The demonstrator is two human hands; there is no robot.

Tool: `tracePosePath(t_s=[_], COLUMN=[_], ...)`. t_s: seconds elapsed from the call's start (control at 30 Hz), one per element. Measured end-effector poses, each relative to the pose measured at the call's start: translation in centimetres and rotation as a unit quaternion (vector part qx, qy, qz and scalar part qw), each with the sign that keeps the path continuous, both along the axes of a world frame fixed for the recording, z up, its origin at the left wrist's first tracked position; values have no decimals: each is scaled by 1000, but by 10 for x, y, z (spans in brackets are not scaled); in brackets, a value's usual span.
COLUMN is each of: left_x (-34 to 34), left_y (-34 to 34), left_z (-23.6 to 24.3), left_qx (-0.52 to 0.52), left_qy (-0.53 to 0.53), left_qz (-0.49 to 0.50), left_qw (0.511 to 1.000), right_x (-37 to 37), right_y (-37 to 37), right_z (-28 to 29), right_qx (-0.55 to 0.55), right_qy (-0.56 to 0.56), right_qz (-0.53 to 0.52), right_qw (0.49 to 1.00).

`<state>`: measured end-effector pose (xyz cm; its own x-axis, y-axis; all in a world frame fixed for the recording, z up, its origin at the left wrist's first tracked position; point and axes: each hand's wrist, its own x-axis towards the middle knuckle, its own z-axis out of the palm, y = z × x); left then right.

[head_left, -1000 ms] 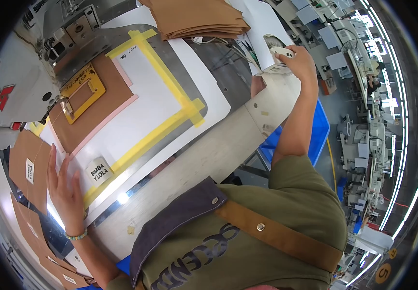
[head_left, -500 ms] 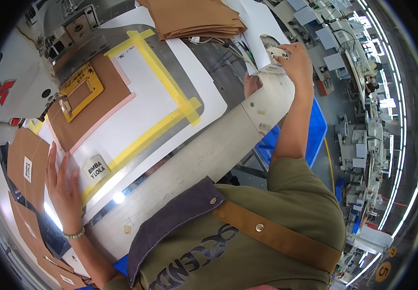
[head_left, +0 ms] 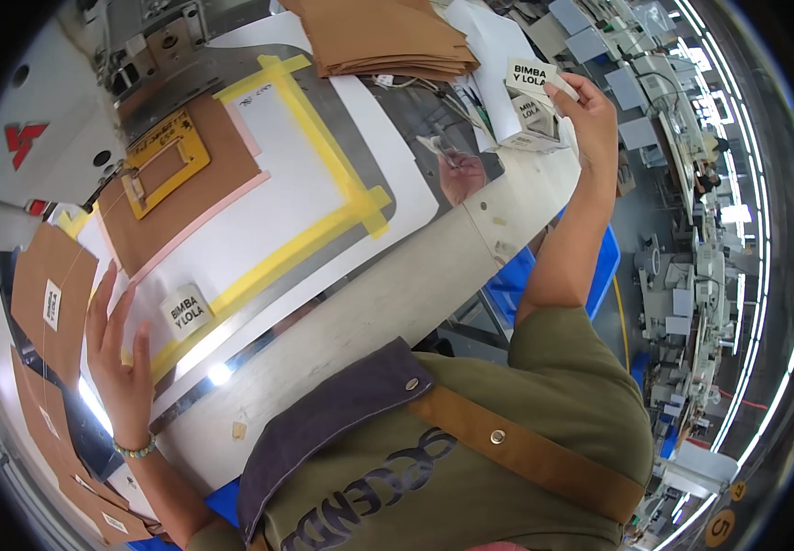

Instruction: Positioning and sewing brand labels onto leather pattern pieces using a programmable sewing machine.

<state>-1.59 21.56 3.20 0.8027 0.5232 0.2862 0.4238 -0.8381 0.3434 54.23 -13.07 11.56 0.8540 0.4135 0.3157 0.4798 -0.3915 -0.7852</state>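
At the far right, my right hand (head_left: 588, 118) pinches a white fabric label (head_left: 524, 72) with black lettering between thumb and fingers. The label is raised just above a small open white box (head_left: 530, 140), where more such labels (head_left: 533, 112) show. My left hand (head_left: 120, 363) holds nothing; its fingers are spread at the left edge of the white template sheet (head_left: 296, 174). Beside it lies another white label (head_left: 184, 310), slightly curled. Ahead of the fingertips, a brown panel (head_left: 223, 197) lies under a yellow frame (head_left: 193, 165) at the sewing machine.
The sewing machine head (head_left: 39, 129) stands at the left. A stack of brown panels (head_left: 388, 41) lies at the back. Labelled brown panels (head_left: 53, 303) hang along the left edge, joined by thread. A blue bin (head_left: 603, 266) sits below the table edge (head_left: 369, 303) at right.
My right hand has drawn a label up out of the box and moved slightly right; the label's lettering now faces up. My left hand stays nearly in place, fingers still spread.
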Motion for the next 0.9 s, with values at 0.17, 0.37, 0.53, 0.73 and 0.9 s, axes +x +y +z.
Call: tracePosePath(t_s=[0.17, 0.37, 0.53, 0.73, 0.9], left_x=[12, 12, 16, 13, 16], left_y=[-15, -27, -35, -35, -35], left_z=[34, 31, 20, 11, 13], left_qx=[-123, -148, -151, -196, -215], left_qy=[-28, -49, -45, -59, -57], left_qz=[-37, -60, -68, -47, -49], left_qw=[991, 986, 985, 978, 974], right_x=[-53, -163, -243, -292, -306], right_y=[61, 152, 185, 208, 217], right_z=[-7, -41, -63, -71, -73], right_qx=[106, 54, -86, -39, -190], right_qy=[103, 212, 290, 350, 242], right_qz=[163, 342, 472, 535, 527], right_qw=[975, 914, 828, 767, 792])
